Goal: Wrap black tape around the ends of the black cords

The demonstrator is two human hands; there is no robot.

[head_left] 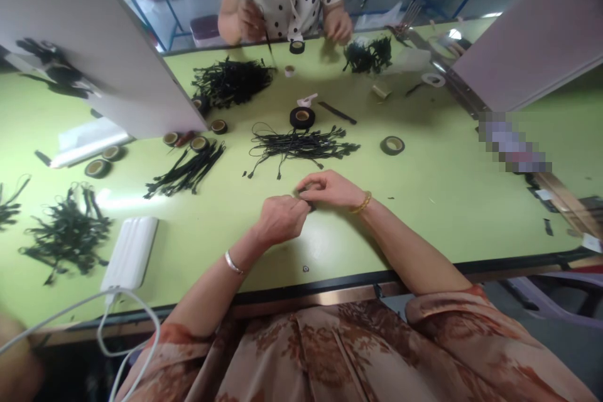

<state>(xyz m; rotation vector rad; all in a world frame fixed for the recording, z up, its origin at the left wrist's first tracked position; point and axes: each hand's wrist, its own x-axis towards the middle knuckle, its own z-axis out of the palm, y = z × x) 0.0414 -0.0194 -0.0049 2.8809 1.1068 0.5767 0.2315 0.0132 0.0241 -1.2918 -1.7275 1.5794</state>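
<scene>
**A:** Start at your far left. What lies there?

**B:** A tangled pile of cables (70, 232) on the table (207, 257), then a white power bank (129, 254) beside it. Next, nearer the middle and a bit farther from you, a slanting bundle of cables (188, 169).

**A:** And your left hand (285, 220)?

**B:** Its fingers are drawn together, clamped on a small dark piece (311, 206) that shows at their tips. Most of the piece is hidden, so you can't read its full shape or its long axis from here.

**A:** Where does it sit between your hands?

**B:** At the meeting point: off the right side of your left hand, just under the thumb side of your right hand (332, 190). Both hands are right at it, so neither is clearly nearer.

**A:** What lies beyond?

**B:** A loose row of black cables (306, 146), running mostly left to right across your front, apart from your fingers. Your right hand is the nearer one to them.

**A:** And that right hand's grip?

**B:** Bent, with the fingers curving toward the left ones. Whether they pinch anything, you can't tell. Farther right, well apart from it, a roll of tape (392, 146) lies flat.
</scene>
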